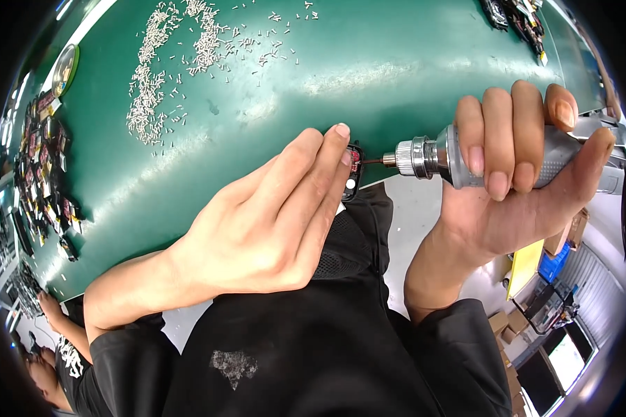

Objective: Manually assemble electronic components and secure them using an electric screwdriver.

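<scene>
My left hand (271,215) is closed around a small black device (352,189) near the table's front edge, its fingers covering much of it. A bit of red and a round white spot show on the device's exposed side. In my right hand (515,167) lies a grey electric screwdriver (459,154), held sideways with the fingers wrapped over its body. Its silver collar and thin bit (373,161) point left, and the bit's tip meets the device or stops very close to it; which one I cannot tell.
Many small screws (149,90) lie scattered on the green table (271,111) at the far left. Black devices (45,167) are heaped along its left side, near a round dish (65,69). More devices (525,24) lie far right. Another person's arm (62,323) shows lower left.
</scene>
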The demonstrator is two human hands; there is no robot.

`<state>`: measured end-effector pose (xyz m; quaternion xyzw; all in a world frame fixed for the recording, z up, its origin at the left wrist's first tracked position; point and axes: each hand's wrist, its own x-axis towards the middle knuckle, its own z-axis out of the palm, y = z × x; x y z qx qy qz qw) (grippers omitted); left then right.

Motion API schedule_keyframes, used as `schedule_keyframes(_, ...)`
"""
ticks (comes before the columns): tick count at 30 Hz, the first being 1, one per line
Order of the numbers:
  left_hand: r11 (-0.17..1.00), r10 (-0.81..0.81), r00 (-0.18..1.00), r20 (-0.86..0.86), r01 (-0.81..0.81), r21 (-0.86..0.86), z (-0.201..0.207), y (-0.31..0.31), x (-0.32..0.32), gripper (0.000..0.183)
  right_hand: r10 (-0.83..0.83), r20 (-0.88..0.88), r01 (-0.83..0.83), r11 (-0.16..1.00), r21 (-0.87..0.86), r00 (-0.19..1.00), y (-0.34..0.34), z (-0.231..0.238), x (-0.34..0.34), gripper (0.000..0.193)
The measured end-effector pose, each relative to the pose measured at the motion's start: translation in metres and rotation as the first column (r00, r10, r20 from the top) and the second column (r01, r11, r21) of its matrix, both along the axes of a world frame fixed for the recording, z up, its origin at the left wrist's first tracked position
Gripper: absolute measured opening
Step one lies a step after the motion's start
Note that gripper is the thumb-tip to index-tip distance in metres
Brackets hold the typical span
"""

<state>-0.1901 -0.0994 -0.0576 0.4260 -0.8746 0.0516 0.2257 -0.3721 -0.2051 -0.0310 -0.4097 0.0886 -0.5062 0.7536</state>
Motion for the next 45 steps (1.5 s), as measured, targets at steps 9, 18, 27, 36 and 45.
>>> schedule_keyframes(9, 1.0, 0.007, 0.998, -0.065, -0.006, 0.006, -0.002, -0.001, -0.001, 0.041, 0.027, -0.098, -0.028, 1.0, 0.0, 0.995, 0.0, 0.0, 0.001, 0.036)
schedule_keyframes(18, 0.999, 0.003, 1.0, -0.016, -0.004, -0.045, -0.004, -0.001, -0.001, 0.042, 0.084, -0.067, -0.086, 0.996, -0.028, 0.994, 0.001, 0.003, -0.001, 0.033)
schedule_keyframes(27, 1.0, 0.004, 0.998, -0.059, -0.004, 0.003, -0.004, 0.0, -0.002, 0.042, -0.005, -0.134, -0.006, 0.997, -0.08, 0.991, 0.001, 0.004, -0.006, 0.031)
schedule_keyframes(36, 0.994, -0.02, 0.971, -0.238, 0.045, 0.102, -0.006, 0.0, 0.001, 0.048, -0.128, 0.096, 0.105, 0.971, 0.214, 0.987, 0.021, 0.007, 0.002, 0.023)
schedule_keyframes(45, 0.999, -0.024, 0.961, -0.277, 0.031, 0.02, -0.015, -0.001, -0.001, 0.048, -0.099, 0.21, 0.025, 0.944, 0.328, 0.973, 0.023, -0.002, 0.003, 0.02)
